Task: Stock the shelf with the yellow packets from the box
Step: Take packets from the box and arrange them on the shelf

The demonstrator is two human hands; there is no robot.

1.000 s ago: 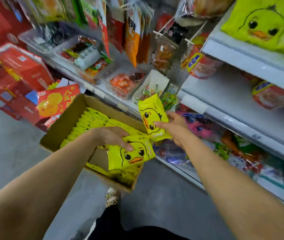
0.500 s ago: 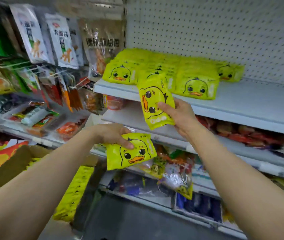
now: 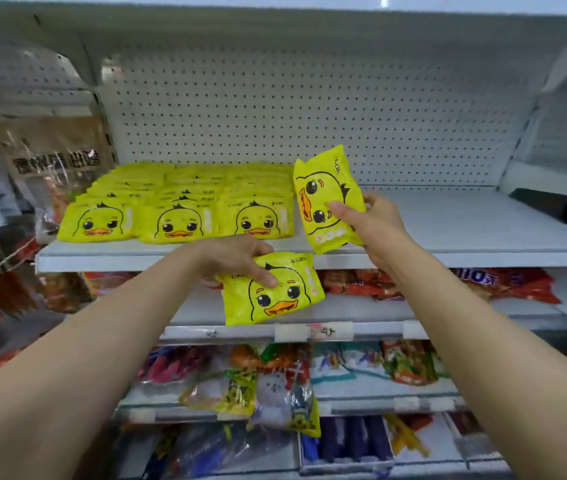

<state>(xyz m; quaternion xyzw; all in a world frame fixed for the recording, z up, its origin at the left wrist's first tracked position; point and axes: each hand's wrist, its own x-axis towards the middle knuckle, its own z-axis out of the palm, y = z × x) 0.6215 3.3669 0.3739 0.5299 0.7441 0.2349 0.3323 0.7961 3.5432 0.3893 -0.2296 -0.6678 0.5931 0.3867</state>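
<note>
A shop: pegboard-backed shelves of snack packets, price tags

Bright overhead light, blurred and warped edges, sharper centre

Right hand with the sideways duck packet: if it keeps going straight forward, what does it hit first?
Probably nothing soon. The right hand holds its yellow duck packet over the bare white shelf, right of the stocked yellow packet rows. The white pegboard back panel comes first; depth is unclear.
</note>
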